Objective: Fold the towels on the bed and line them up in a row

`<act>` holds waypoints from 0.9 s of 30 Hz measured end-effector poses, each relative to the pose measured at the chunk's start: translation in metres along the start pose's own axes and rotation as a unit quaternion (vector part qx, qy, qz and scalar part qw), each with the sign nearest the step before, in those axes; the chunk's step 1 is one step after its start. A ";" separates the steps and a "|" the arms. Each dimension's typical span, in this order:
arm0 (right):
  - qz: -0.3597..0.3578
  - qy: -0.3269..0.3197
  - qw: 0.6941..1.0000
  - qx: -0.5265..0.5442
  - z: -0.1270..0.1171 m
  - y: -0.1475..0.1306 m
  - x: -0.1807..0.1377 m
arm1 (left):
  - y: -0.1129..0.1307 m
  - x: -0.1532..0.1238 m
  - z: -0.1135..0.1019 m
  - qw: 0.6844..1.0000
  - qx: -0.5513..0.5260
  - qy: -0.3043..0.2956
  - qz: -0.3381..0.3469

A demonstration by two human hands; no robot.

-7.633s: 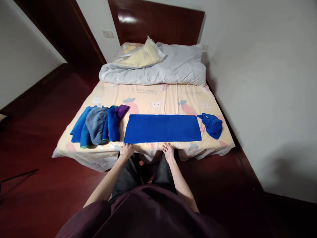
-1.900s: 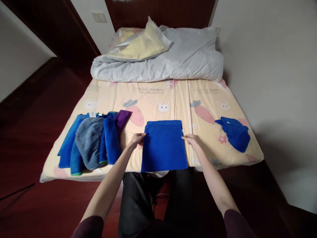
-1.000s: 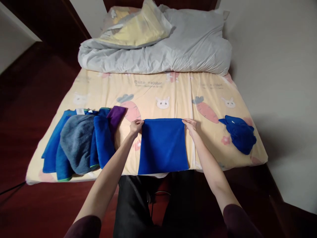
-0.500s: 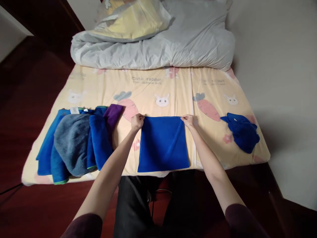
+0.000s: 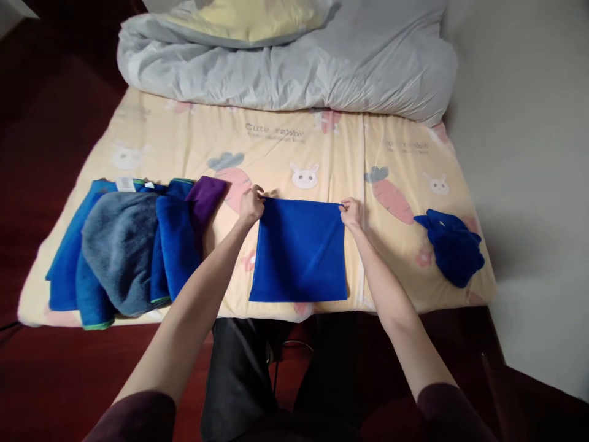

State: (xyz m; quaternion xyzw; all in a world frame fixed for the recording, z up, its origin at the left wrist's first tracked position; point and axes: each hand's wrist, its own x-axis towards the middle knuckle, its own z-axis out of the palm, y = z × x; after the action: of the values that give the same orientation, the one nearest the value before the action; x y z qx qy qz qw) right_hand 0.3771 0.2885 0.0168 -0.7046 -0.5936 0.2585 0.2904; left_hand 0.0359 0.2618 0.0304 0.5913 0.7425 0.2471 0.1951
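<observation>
A bright blue towel (image 5: 299, 252), folded to a near square, lies on the near part of the bed (image 5: 322, 166). My left hand (image 5: 251, 206) pinches its far left corner. My right hand (image 5: 352, 213) pinches its far right corner. Both hands are closed on the cloth's far edge, which lies stretched straight between them.
A fanned pile of folded blue, grey and purple towels (image 5: 129, 245) lies to the left. A crumpled blue towel (image 5: 453, 248) sits near the bed's right edge. A rolled grey duvet (image 5: 294, 67) with a yellow pillow lies across the far end. A pale wall stands on the right.
The long towel has been folded into a near square. In the last second both hands kept hold of its far corners and drew it a little farther onto the bed.
</observation>
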 end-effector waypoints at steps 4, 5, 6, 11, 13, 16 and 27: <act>-0.163 0.030 0.978 -0.127 0.023 -0.027 -0.051 | 0.022 -0.047 0.022 0.991 0.060 0.040 0.112; -0.199 0.006 0.969 -0.143 0.028 -0.030 -0.066 | 0.024 -0.062 0.029 0.986 0.064 0.013 0.151; -0.230 -0.025 0.961 -0.154 0.032 -0.031 -0.080 | 0.023 -0.076 0.036 0.981 0.065 -0.016 0.182; -0.275 -0.119 0.935 -0.192 0.030 -0.004 -0.084 | 0.000 -0.090 0.051 0.979 0.056 -0.046 0.188; -0.255 -0.111 0.941 -0.195 0.028 0.005 -0.066 | -0.005 -0.077 0.053 0.983 0.048 -0.038 0.172; -0.226 -0.084 0.952 -0.190 0.034 0.002 -0.059 | 0.002 -0.074 0.056 0.987 0.041 -0.026 0.153; -0.273 -0.153 0.928 -0.204 0.001 0.005 -0.269 | 0.000 -0.287 0.031 0.976 0.078 -0.049 0.198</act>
State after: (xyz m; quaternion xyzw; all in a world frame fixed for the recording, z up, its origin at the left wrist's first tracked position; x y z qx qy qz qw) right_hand 0.3364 0.0225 0.0175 -0.5112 -0.8401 0.1476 0.1054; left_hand 0.1179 -0.0135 0.0049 0.7515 0.6170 0.1928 0.1314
